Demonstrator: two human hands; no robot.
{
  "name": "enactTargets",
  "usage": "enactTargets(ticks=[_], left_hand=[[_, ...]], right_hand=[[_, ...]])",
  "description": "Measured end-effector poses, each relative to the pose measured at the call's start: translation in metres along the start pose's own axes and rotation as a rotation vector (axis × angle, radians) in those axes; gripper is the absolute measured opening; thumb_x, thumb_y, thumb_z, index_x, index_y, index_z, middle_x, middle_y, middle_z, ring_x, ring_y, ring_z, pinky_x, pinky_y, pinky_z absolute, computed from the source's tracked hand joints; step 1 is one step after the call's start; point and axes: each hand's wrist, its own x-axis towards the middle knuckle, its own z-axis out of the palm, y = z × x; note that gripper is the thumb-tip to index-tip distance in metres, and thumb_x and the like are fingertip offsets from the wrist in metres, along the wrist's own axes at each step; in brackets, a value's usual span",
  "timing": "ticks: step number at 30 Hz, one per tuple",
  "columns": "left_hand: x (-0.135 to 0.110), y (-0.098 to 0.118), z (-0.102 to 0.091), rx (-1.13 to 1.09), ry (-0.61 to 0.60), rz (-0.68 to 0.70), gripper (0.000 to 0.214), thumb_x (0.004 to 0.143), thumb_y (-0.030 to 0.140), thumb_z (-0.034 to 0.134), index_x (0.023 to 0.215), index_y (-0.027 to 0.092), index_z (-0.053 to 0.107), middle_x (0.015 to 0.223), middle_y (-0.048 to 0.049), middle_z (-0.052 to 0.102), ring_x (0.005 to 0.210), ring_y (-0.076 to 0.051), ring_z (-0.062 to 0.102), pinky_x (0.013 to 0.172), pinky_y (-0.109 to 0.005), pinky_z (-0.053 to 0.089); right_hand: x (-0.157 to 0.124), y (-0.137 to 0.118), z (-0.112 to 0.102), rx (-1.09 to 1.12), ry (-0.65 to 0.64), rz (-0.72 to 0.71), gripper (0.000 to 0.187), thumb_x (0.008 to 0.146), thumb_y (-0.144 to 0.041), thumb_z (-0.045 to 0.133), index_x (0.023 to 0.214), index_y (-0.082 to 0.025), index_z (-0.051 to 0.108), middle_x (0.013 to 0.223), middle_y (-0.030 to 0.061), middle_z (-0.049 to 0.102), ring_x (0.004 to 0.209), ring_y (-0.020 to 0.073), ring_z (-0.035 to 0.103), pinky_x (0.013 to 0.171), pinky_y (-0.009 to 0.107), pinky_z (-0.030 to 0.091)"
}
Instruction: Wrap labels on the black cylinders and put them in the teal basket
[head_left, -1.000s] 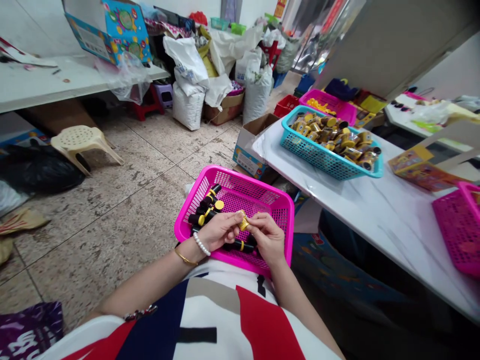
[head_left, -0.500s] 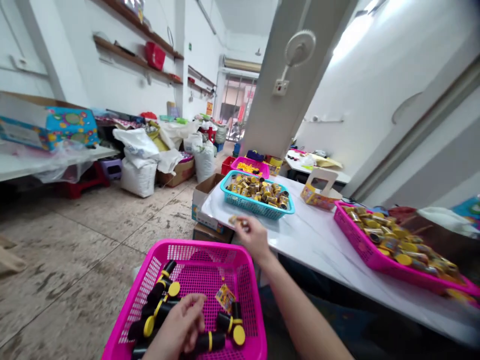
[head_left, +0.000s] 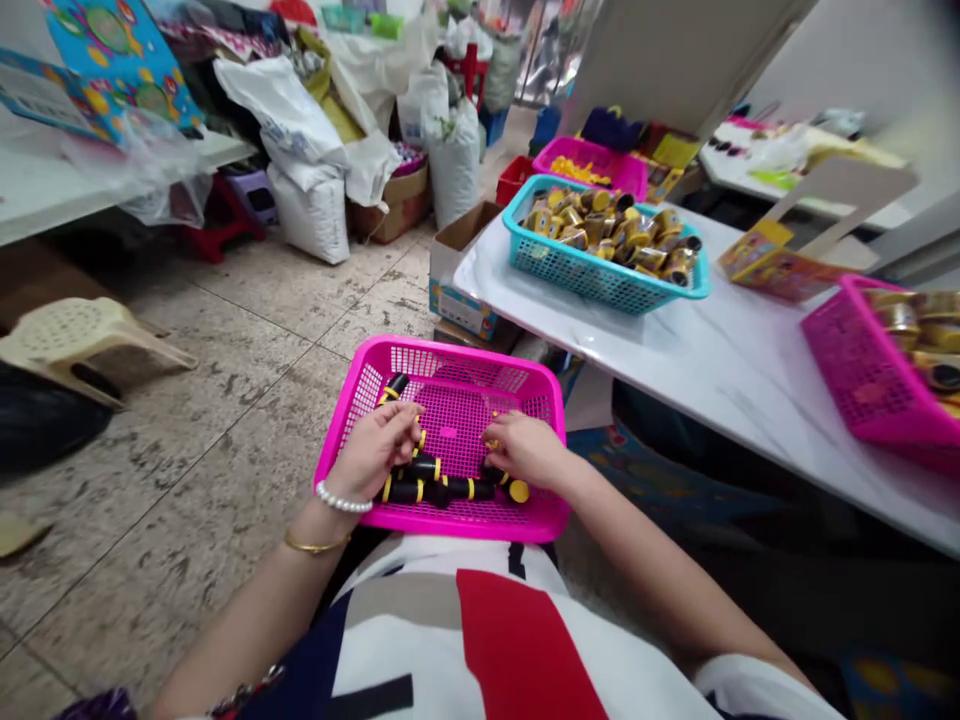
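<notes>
A pink mesh basket [head_left: 450,365] rests on my lap and holds several black tubes with yellow bands and caps [head_left: 439,490]. My left hand [head_left: 375,450] reaches into the basket's left side, fingers curled over the tubes there; what it grips is hidden. At the basket's right side my right hand [head_left: 525,448] lies over the tubes, fingers bent down, with a bit of yellow showing at the fingertips. A yellow cap [head_left: 518,491] sits just below that hand.
To the right stands a white table [head_left: 675,350] with a teal basket [head_left: 600,275] of wrapped tubes, a second pink basket [head_left: 862,380] and a yellow box [head_left: 780,265]. Sacks, boxes and a cream stool [head_left: 75,335] stand on the tiled floor to the left.
My right hand has come back from the table side into the lap basket; a second ago both hands held one piece together. The view has tilted down again.
</notes>
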Motion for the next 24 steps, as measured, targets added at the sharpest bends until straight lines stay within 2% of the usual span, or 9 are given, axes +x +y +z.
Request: enactTargets(ticks=[3, 7, 10, 14, 18, 21, 24], left_hand=[[-0.001, -0.007, 0.005, 0.036, -0.041, -0.007, 0.031, 0.075, 0.039, 0.07, 0.09, 0.014, 0.06, 0.063, 0.0029, 0.057, 0.042, -0.002, 0.043, 0.038, -0.014, 0.026], [-0.005, -0.01, 0.012, 0.186, -0.089, 0.068, 0.031, 0.078, 0.041, 0.068, 0.092, 0.015, 0.06, 0.064, 0.0024, 0.059, 0.045, -0.004, 0.045, 0.042, -0.015, 0.032], [-0.005, -0.009, 0.012, 0.342, -0.054, 0.162, 0.031, 0.076, 0.039, 0.069, 0.093, 0.014, 0.061, 0.067, 0.0009, 0.06, 0.052, -0.007, 0.05, 0.048, -0.017, 0.038], [-0.004, -0.009, 0.01, 0.366, 0.006, 0.186, 0.032, 0.077, 0.041, 0.067, 0.093, 0.014, 0.061, 0.068, 0.0007, 0.061, 0.05, -0.007, 0.049, 0.047, -0.018, 0.038], [-0.003, -0.008, 0.009, 0.362, 0.001, 0.178, 0.031, 0.077, 0.04, 0.068, 0.094, 0.015, 0.061, 0.067, 0.0016, 0.06, 0.05, -0.007, 0.048, 0.047, -0.018, 0.038], [-0.003, -0.007, 0.008, 0.381, 0.015, 0.201, 0.03, 0.078, 0.039, 0.067, 0.094, 0.014, 0.061, 0.067, 0.0013, 0.06, 0.051, -0.007, 0.049, 0.048, -0.018, 0.039], [-0.001, -0.008, 0.006, 0.382, 0.041, 0.222, 0.028, 0.08, 0.039, 0.065, 0.093, 0.014, 0.061, 0.067, 0.0007, 0.061, 0.051, -0.007, 0.049, 0.048, -0.018, 0.039]], right_hand=[[-0.009, -0.011, 0.024, -0.172, -0.116, -0.029, 0.018, 0.076, -0.032, 0.07, 0.087, -0.018, 0.069, 0.09, 0.0111, 0.067, 0.094, 0.0277, 0.06, 0.08, 0.036, 0.048], [-0.014, -0.014, 0.029, -0.231, -0.163, 0.082, 0.025, 0.081, -0.037, 0.065, 0.097, -0.017, 0.066, 0.099, 0.013, 0.065, 0.092, 0.0275, 0.061, 0.073, 0.034, 0.05], [-0.012, -0.021, 0.025, -0.186, -0.131, 0.12, 0.023, 0.086, -0.034, 0.059, 0.102, -0.018, 0.064, 0.1, 0.0118, 0.065, 0.093, 0.0255, 0.061, 0.074, 0.032, 0.049], [0.002, -0.046, 0.026, -0.025, 0.02, 0.032, 0.033, 0.09, -0.037, 0.053, 0.119, -0.02, 0.057, 0.108, 0.01, 0.064, 0.101, 0.0233, 0.059, 0.085, 0.032, 0.045], [0.016, -0.064, 0.036, 0.1, -0.055, -0.026, 0.031, 0.088, -0.035, 0.056, 0.114, -0.018, 0.058, 0.102, 0.0085, 0.067, 0.094, 0.0205, 0.062, 0.08, 0.029, 0.045], [0.018, -0.057, 0.038, 0.12, -0.053, -0.01, 0.029, 0.091, -0.041, 0.052, 0.108, -0.019, 0.06, 0.098, 0.0069, 0.068, 0.091, 0.0196, 0.064, 0.079, 0.028, 0.045], [0.015, -0.035, 0.03, -0.021, 0.016, 0.158, 0.03, 0.095, -0.041, 0.042, 0.104, -0.019, 0.061, 0.097, 0.0092, 0.069, 0.091, 0.0224, 0.064, 0.076, 0.03, 0.046]])
